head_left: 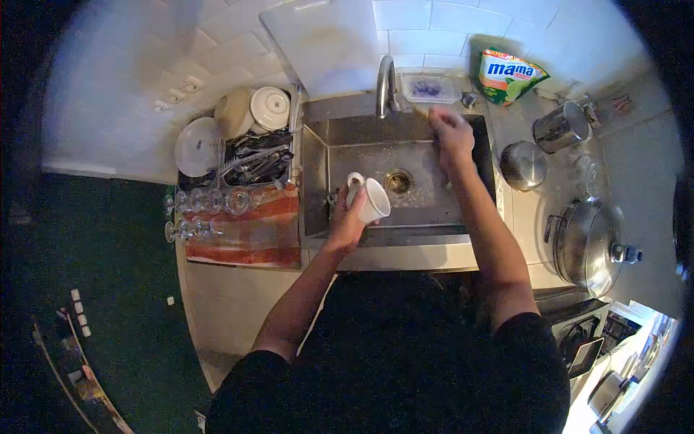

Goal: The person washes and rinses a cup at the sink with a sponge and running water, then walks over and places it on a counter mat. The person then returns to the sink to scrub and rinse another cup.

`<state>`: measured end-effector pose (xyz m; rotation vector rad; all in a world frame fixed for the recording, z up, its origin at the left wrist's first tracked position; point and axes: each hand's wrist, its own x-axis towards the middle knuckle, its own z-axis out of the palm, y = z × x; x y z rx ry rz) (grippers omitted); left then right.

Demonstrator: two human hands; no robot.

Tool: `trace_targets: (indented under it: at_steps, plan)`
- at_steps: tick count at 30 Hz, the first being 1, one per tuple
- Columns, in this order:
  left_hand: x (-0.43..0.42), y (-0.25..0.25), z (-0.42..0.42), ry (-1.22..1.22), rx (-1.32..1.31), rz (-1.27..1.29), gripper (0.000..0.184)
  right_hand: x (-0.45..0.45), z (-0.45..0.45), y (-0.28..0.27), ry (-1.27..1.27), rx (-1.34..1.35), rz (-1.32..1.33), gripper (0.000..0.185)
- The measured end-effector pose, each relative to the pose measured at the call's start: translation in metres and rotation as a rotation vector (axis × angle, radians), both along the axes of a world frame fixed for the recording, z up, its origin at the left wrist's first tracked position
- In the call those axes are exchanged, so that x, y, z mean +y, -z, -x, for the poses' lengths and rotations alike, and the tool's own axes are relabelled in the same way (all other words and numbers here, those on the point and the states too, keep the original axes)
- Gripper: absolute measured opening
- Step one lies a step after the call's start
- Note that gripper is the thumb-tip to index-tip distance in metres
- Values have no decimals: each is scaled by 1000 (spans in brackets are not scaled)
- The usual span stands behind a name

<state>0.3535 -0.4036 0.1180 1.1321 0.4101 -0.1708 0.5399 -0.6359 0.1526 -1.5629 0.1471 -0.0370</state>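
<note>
so the left hand (348, 226) has its grip wrapped round a white cup (374, 202), tilted over the sink (361, 155), right hand (454, 139) is blurry near the tap (385, 85), can't tell if that grip's pinching anything

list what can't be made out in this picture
- what the right hand may hold near the faucet: head view, motion blur
- the side of the white mug against the left hand: head view, hidden by that hand
- inside of the pot: head view, covered by its lid
- fine print on the mama pouch: head view, too small
</note>
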Motion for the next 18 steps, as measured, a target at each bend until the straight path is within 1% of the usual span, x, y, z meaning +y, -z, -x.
trace_targets:
  at_steps: [2,3,5,7,8,9,11,12,14,17,18]
  plan:
    - [1,-16,0,-4,59,113,51,-4,-35,1,11,-69,-73,29]
    - [3,-15,0,5,48,138,50,-4,-48,8,43,-90,-8,28]
    - [7,-11,0,23,25,189,47,3,-63,46,110,-93,119,26]
    - [9,-12,-2,20,18,209,43,13,-71,96,180,-7,239,25]
    - [9,-13,-2,17,15,219,42,19,-72,107,176,48,183,24]
    - [7,-15,-3,-2,-8,177,41,25,-73,117,174,103,128,23]
    - [4,-16,-3,-17,-27,142,41,39,-62,124,90,203,-209,22]
    - [5,-14,-4,-12,-25,149,41,42,-67,130,61,189,-181,24]
    - [14,4,-12,43,16,259,43,47,-80,140,4,159,-128,28]
    - [6,-18,-17,1,50,175,45,55,-78,126,53,223,-187,31]
    - [2,-23,-19,-4,30,134,46,56,-78,129,62,167,-154,32]
